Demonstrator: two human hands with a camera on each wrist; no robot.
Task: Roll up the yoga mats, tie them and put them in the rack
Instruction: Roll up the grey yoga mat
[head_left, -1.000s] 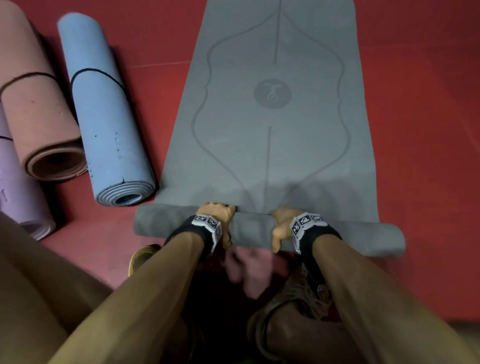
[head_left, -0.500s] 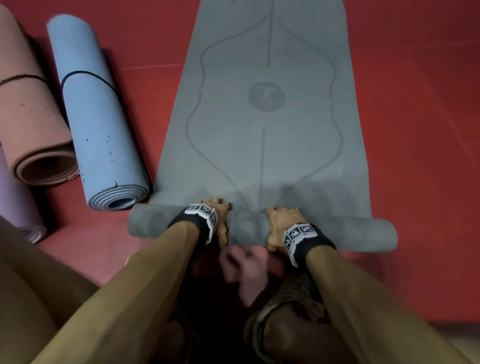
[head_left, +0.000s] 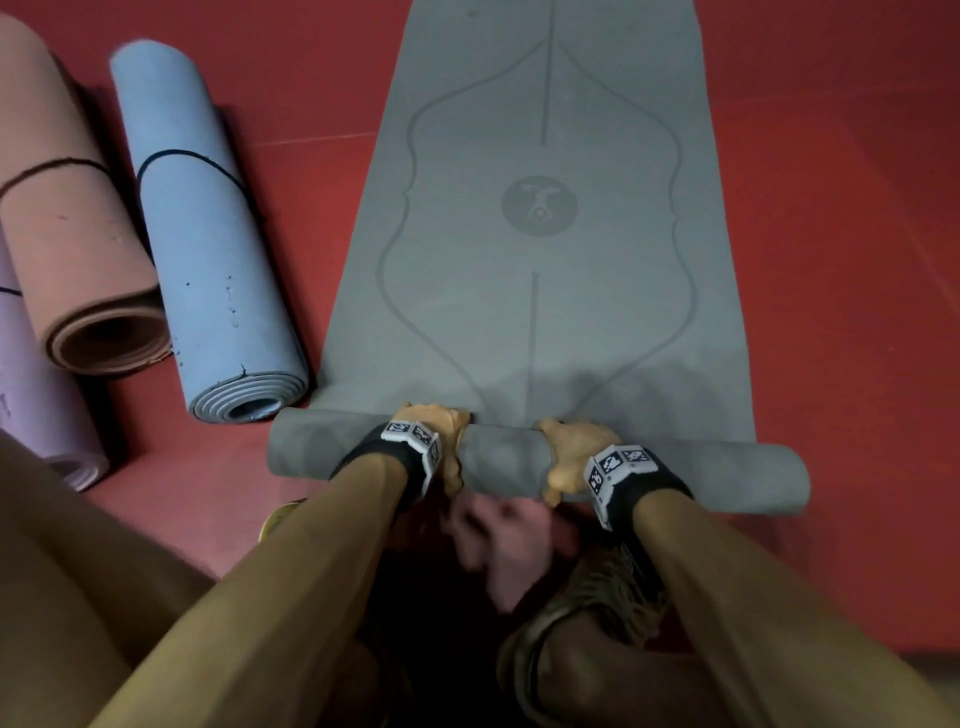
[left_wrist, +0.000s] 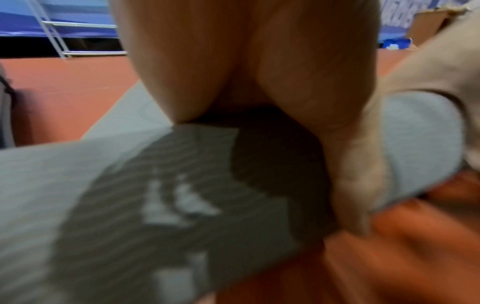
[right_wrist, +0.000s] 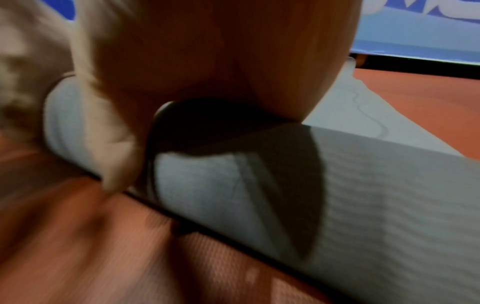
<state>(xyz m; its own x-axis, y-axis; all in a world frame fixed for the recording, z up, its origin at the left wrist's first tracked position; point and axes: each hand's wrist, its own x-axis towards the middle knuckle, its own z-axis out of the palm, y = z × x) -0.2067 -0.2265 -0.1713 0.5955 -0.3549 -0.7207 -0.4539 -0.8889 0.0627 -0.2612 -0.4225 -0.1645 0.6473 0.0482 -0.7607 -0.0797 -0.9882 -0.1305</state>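
- The grey yoga mat (head_left: 540, 291) lies flat on the red floor (head_left: 841, 322), stretching away from the person, with its near end wound into a roll (head_left: 504, 460) that runs crosswise just ahead of the person's feet.
- The left hand (head_left: 434, 434) sits on top of the roll left of its middle, fingers curled over the far side and thumb down the near side — it grips the roll.
- The right hand (head_left: 574, 452) grips the roll in the same way just right of the middle; a short bare stretch of roll shows between the two hands.
- Both wrist views are blurred, yet each shows a thumb (left_wrist: 350, 181) wrapped down the near face of the grey roll.
- Three rolled mats lie well to the left — a blue mat (head_left: 208, 249) nearest the grey one, then a pink mat (head_left: 72, 228), then a lilac mat (head_left: 36, 405) at the frame edge.
- The blue and pink mats each carry a dark cord (head_left: 182, 156) round the middle.
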